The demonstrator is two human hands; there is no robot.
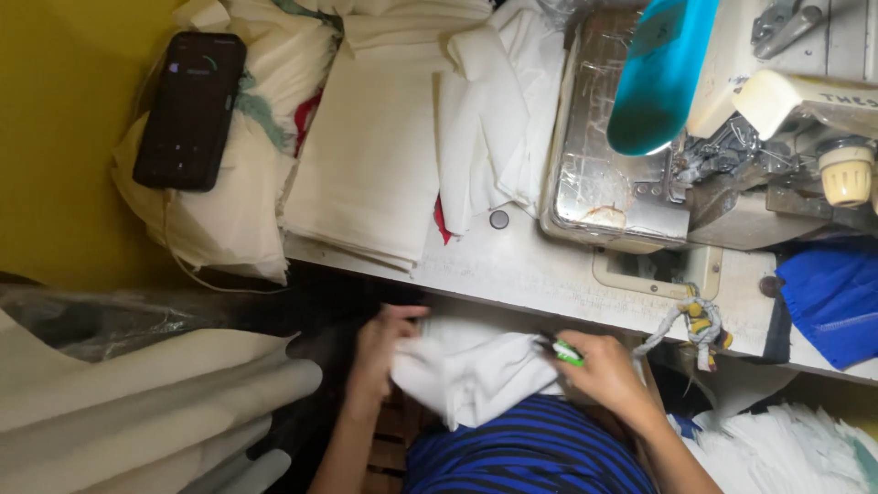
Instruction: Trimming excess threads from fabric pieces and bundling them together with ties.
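We see the white cloth piece (476, 370) bunched in the lap, just below the table edge (549, 284), held between both hands. The left hand (380, 352) grips the cloth's left end, fingers curled over the top of the fabric and thumb tucked behind it, so the cloth lies immediately to that hand's right. The right hand (599, 366) is closed on the cloth's right end and also pinches a small green tool (565, 350) between thumb and forefinger; the cloth spreads to that hand's left and slightly beneath it. Beyond the right hand, up on the table, stands the sewing machine (695, 137). Beyond the left hand lie folded cream fabric stacks (366, 155) and a black phone (190, 110).
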